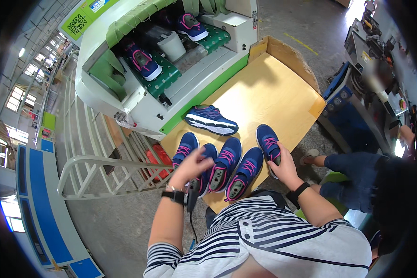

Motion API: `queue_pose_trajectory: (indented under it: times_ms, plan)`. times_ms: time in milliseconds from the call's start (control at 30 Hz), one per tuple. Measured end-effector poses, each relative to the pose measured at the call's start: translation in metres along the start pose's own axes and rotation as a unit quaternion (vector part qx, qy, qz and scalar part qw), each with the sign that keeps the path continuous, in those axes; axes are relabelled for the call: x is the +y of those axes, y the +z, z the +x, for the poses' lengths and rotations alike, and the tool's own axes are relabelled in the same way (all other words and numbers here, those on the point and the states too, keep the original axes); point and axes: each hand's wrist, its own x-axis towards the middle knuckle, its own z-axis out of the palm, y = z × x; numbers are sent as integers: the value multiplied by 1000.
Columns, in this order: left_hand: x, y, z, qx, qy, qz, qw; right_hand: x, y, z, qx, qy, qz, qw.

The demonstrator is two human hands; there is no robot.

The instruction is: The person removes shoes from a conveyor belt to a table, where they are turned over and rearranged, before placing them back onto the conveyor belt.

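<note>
Several navy sneakers with pink laces stand in a row along the near edge of a wooden table (282, 88), toes pointing away from me. My right hand (285, 167) grips the rightmost sneaker (267, 137) by its heel end. Over the left end of the row hovers my left hand (192, 167), fingers apart and holding nothing; it partly covers the leftmost sneaker (186, 142) and the sneaker beside it (209, 152). Two uncovered sneakers, one (229, 155) and another (248, 169), stand between my hands. Behind the row a sneaker (211, 119) lies on its side, white sole toward me.
Beyond the table is a machine (199, 78) with a green-curtained opening; two sneakers (146, 65) (192, 27) sit on its green perforated belts. Cardboard (287, 58) edges the table's far right. A metal rail frame (102, 162) stands left. Another person (356, 176) is at right.
</note>
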Motion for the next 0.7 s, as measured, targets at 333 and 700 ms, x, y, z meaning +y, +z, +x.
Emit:
queue_pose_trajectory:
  times_ms: [333,700]
  plan:
    - [34,-52,150,194,-79,-175,962,4,-10,-3,17,17,-23,999]
    - [85,-38,100,96,119,5,988,-3,-13,-12,-5,49,-34,998]
